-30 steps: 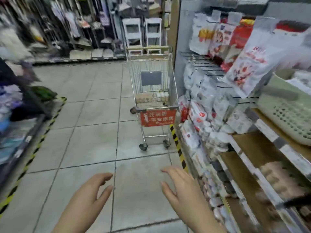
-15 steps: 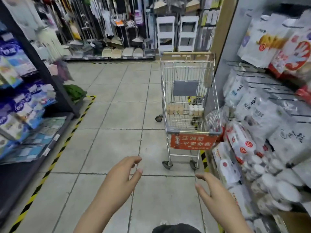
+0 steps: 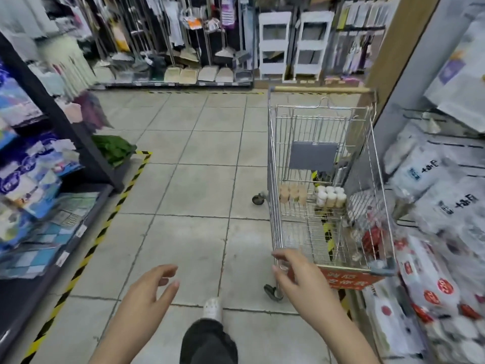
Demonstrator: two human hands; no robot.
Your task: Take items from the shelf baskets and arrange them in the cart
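Observation:
A small wire shopping cart (image 3: pixel 273 164) with a wooden handle at its far end stands in the aisle, close to the right-hand shelves. Inside it, at the far end, sit a row of beige items (image 3: pixel 292 193) and a cluster of white bottles (image 3: pixel 330 196). A red sign (image 3: pixel 353 279) hangs on the cart's near end. My right hand (image 3: pixel 298 277) is at the cart's near left corner, fingers loosely spread, holding nothing. My left hand (image 3: pixel 149 292) hovers over the floor to the left, fingers relaxed and empty.
Shelves of white and red packets (image 3: pixel 430 279) line the right side. A dark shelf with blue packets (image 3: pixel 31 174) runs along the left behind yellow-black floor tape (image 3: pixel 86 258). White racks (image 3: pixel 294 46) and brooms stand at the aisle's far end. My leg and shoe (image 3: pixel 212 308) show below.
I have walked toward the cart, which is now much nearer. My right hand has come up to its near left corner. Both hands stay empty.

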